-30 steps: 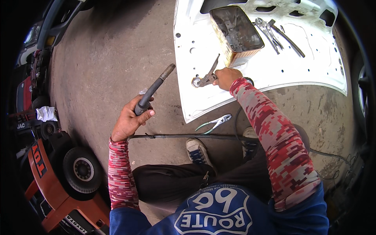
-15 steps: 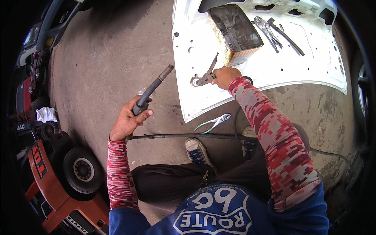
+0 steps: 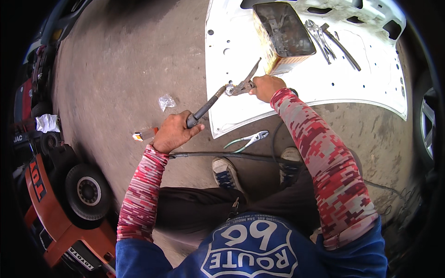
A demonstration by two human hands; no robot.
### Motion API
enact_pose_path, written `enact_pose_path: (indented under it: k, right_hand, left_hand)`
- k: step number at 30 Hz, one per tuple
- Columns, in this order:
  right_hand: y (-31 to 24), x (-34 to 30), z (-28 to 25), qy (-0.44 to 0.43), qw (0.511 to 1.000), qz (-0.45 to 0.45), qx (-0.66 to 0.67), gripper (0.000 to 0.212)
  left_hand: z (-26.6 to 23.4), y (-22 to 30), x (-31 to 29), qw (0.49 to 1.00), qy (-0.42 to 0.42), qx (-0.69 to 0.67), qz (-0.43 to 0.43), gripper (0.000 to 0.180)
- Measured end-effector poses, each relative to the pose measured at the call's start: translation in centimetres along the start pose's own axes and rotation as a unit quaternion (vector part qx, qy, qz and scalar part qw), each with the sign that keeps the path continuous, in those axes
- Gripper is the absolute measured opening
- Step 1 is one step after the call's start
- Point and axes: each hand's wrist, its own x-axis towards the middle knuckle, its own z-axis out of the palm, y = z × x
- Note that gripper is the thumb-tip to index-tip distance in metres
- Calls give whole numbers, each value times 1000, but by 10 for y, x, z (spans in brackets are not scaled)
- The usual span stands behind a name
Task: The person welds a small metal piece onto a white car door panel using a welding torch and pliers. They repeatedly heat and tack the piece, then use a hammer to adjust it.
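My left hand (image 3: 174,133) is wrapped round the grey handle of a welding torch (image 3: 204,110). The torch's tip meets a shiny round spot at the left edge of a white car hood panel (image 3: 296,88). In my right hand (image 3: 269,88) is a worn metal clamp (image 3: 244,86), gripped by one handle while the other lever sticks up and away. Its jaws sit at that same spot, beside the torch tip; whether they bite the panel cannot be made out. A thick black cable (image 3: 222,156) runs from near my left wrist across the floor by my shoes.
On the panel stand an open rectangular tin (image 3: 299,50), locking pliers (image 3: 320,39) and a dark-handled hammer (image 3: 343,48). Green-handled pliers (image 3: 252,138), a clear plastic bag (image 3: 166,102) and a small box (image 3: 145,134) lie on the floor. An orange vehicle body (image 3: 55,204) is at left.
My left hand has swung the welding torch right, bringing its tip from over bare floor to the spot at the clamp's jaws. My right hand keeps its hold on the clamp.
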Motion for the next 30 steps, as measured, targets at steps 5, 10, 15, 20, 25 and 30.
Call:
enact_pose_path:
  k: [5,10,15,20,25,30]
  right_hand:
    - [3,3,6,13,1000,-9,4,44]
    - [4,4,6,11,1000,-10,7,44]
    - [3,2,4,12,1000,-9,2,43]
    - [1,3,3,5,1000,0,-18,42]
    - [-1,2,1,-1,1000,6,-17,42]
    - [0,3,1,-5,1000,3,-23,42]
  left_hand:
    - [24,5,13,996,36,73,35,47]
    - [34,10,16,993,19,112,12,44]
    - [38,10,16,992,32,121,16,44]
    - [39,11,20,992,17,124,15,47]
    - [38,12,22,995,9,97,-15,50]
    - [34,7,23,996,-10,84,-18,50]
